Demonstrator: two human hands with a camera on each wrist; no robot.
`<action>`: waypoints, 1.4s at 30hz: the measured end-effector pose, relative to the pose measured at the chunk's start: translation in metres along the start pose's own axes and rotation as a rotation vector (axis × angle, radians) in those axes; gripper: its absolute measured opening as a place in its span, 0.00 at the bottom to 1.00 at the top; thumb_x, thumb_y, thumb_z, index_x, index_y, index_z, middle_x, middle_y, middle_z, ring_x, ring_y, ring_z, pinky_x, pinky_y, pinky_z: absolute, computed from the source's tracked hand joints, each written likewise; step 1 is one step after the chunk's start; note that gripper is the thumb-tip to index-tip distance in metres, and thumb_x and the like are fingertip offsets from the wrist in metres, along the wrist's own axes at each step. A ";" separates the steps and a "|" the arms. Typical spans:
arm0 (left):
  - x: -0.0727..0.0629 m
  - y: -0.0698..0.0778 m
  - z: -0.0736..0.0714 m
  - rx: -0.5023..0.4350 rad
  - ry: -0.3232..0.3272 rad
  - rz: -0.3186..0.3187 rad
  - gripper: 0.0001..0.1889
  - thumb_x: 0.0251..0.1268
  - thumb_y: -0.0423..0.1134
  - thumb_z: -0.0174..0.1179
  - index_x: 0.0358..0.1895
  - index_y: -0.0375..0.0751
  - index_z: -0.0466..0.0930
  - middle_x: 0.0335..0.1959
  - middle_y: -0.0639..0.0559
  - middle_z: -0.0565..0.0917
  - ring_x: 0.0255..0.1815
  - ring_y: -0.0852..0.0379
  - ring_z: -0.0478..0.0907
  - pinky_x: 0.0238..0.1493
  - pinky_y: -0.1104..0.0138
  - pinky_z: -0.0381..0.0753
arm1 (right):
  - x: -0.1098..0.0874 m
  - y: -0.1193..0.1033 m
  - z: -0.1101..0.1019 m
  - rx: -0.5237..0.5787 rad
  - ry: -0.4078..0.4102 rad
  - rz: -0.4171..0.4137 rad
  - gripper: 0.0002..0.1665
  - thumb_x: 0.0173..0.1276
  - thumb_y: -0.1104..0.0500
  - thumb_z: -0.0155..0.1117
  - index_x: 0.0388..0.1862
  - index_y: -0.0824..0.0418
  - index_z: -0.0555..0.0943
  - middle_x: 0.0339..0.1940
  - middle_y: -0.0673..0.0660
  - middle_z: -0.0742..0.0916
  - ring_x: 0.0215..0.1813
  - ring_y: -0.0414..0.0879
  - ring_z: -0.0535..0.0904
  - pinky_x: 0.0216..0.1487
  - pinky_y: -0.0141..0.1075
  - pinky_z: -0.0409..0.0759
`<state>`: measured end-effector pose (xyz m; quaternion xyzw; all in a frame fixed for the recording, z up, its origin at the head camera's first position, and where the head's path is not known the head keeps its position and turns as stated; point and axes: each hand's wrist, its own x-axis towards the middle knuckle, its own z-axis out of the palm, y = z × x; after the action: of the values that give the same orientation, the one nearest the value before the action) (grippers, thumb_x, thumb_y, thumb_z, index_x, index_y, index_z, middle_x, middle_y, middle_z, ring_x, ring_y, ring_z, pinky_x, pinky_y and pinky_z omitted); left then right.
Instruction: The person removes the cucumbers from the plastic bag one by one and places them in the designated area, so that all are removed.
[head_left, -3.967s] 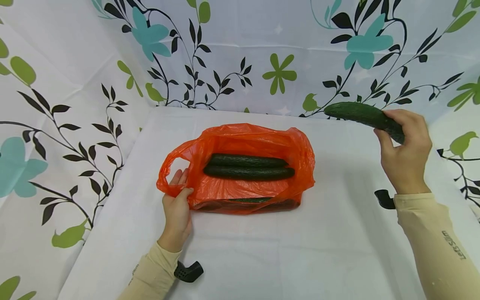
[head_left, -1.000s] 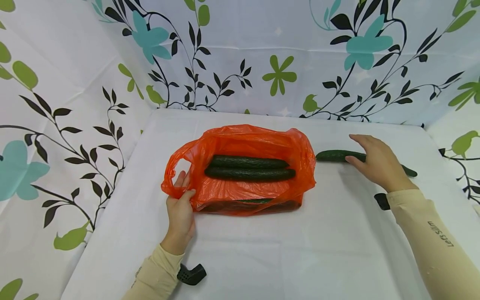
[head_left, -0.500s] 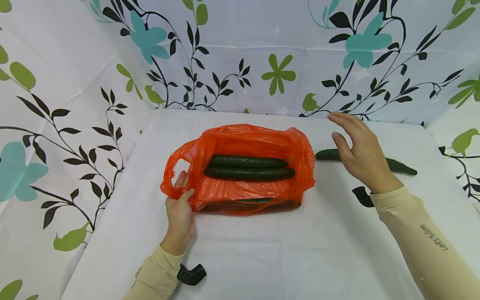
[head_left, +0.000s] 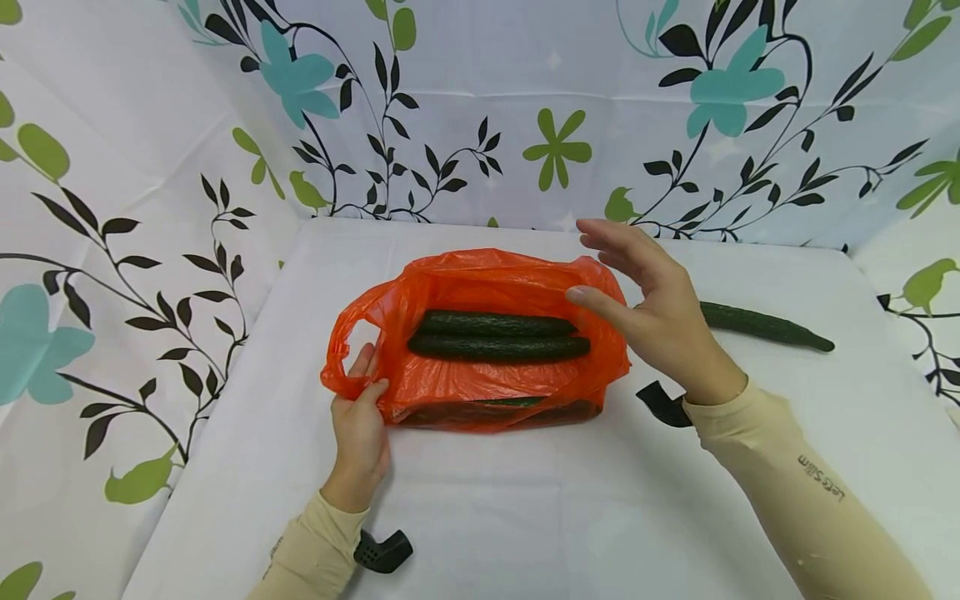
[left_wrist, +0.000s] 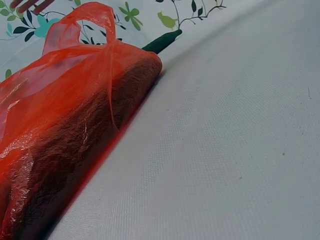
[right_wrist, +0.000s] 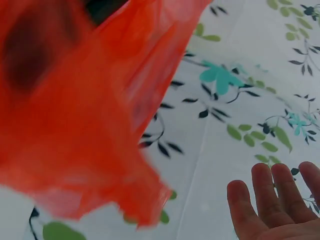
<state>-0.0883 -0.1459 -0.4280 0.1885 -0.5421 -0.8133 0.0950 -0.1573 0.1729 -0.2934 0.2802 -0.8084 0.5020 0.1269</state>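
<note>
An orange-red plastic bag (head_left: 517,267) lies with its mouth open, and two dark green cucumbers (head_left: 498,347) rest side by side inside. More dark green shows through its near wall. At the bag's left handle, my left hand (head_left: 358,442) grips the edge between thumb and fingers. My right hand (head_left: 660,308) is above the bag's right side, fingers spread and holding nothing. Farther right, a single cucumber (head_left: 772,326) lies on the table, partly hidden by that hand. In the right wrist view, the bag (right_wrist: 95,135) is blurred, beside my straight fingers (right_wrist: 270,192).
A white-covered table (head_left: 480,517) carries everything. Behind it and at both sides hangs a white curtain (head_left: 480,75) with leaves and flowers. A black wrist camera (head_left: 384,551) sticks out from the left sleeve, another black camera (head_left: 663,406) from the right.
My right hand held a cucumber in the air, then laid it on the table right of the bag and let go. It has since moved left, over the bag. My left hand stays put.
</note>
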 end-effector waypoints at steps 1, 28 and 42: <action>0.000 0.000 0.000 0.002 0.000 -0.001 0.28 0.76 0.25 0.42 0.78 0.35 0.59 0.77 0.51 0.66 0.75 0.58 0.63 0.71 0.69 0.64 | 0.001 -0.003 0.003 0.060 -0.002 0.006 0.41 0.62 0.69 0.74 0.74 0.54 0.72 0.69 0.47 0.77 0.68 0.46 0.73 0.68 0.41 0.73; -0.001 0.000 -0.005 -0.021 -0.018 0.001 0.28 0.77 0.26 0.42 0.78 0.35 0.57 0.77 0.51 0.65 0.75 0.57 0.62 0.72 0.68 0.64 | -0.005 0.032 0.093 0.585 -0.225 0.417 0.27 0.74 0.62 0.64 0.70 0.61 0.75 0.60 0.62 0.85 0.62 0.57 0.80 0.60 0.43 0.80; -0.003 0.001 -0.003 -0.065 0.009 -0.023 0.33 0.69 0.22 0.39 0.79 0.34 0.55 0.76 0.48 0.66 0.77 0.55 0.60 0.74 0.66 0.60 | -0.024 0.054 0.121 0.337 -0.392 0.427 0.27 0.70 0.55 0.69 0.66 0.63 0.79 0.52 0.57 0.88 0.54 0.48 0.84 0.55 0.40 0.83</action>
<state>-0.0849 -0.1476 -0.4278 0.1954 -0.5126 -0.8308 0.0942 -0.1599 0.0921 -0.4018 0.2128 -0.7633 0.5805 -0.1873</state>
